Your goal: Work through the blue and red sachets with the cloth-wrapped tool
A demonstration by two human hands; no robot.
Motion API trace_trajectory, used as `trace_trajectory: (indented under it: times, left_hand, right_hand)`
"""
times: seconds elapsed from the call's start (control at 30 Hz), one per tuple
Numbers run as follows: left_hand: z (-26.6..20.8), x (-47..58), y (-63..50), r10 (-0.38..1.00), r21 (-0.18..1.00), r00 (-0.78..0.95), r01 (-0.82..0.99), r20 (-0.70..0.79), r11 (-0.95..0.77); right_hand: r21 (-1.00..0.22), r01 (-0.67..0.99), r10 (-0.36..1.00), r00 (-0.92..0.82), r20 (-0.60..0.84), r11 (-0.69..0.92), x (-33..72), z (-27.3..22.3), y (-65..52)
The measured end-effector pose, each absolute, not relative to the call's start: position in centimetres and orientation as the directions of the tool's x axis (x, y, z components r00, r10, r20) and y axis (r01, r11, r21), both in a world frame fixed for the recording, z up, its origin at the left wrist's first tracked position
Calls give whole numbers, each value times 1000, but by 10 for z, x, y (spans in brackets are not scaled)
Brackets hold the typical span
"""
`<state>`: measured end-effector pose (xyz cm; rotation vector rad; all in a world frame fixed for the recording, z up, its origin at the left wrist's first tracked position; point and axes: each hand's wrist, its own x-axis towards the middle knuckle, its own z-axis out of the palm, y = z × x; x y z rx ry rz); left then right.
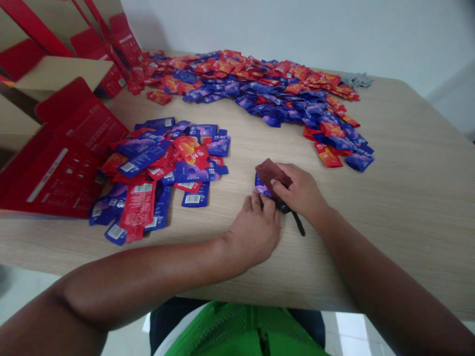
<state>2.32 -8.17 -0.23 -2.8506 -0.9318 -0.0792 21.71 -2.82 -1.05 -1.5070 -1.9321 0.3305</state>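
Note:
A brown cloth (272,172) is bunched in my right hand (302,190), pinched between thumb and fingers. Under the cloth lies a small blue sachet (260,185) with purple print, flat on the table and mostly covered. My left hand (256,230) pins the sachet down with bent fingertips at its near edge. A black object with a thin tail (299,225) sticks out beneath my right hand; its kind is hard to make out.
Left of my hands is a loose pile of red and blue sachets (159,160). Open red cartons (63,173) stand at the left edge. A long heap of sachets (252,86) runs along the back by the wall, with grey crumpled pieces (356,80) at its right end.

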Motion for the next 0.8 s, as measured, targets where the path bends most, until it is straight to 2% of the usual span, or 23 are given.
trace_trajectory:
  times: [0.13, 0.3, 0.4, 0.57, 0.8]
  left_hand:
    - [-2, 24, -82, 590, -115, 803, 596, 80, -795]
    - [-3, 25, -82, 608, -122, 790, 612, 77, -781]
    - [-4, 25, -82, 601, -113, 796, 605, 71, -788]
    - [-2, 24, -82, 601, -115, 796, 605, 74, -788]
    - [0, 24, -82, 592, -118, 803, 596, 71, -794]
  right_hand:
    - [-561, 752, 922, -164, 350, 346, 218, -11, -28]
    - [-565, 674, 877, -317, 360, 476, 217, -8, -32]
    - [-562, 667, 872, -346, 347, 489, 217, -7, -33]
    - [-570, 690, 893, -294, 342, 446, 215, -8, -31]
    - [-558, 780, 936, -98, 339, 284, 219, -11, -27]
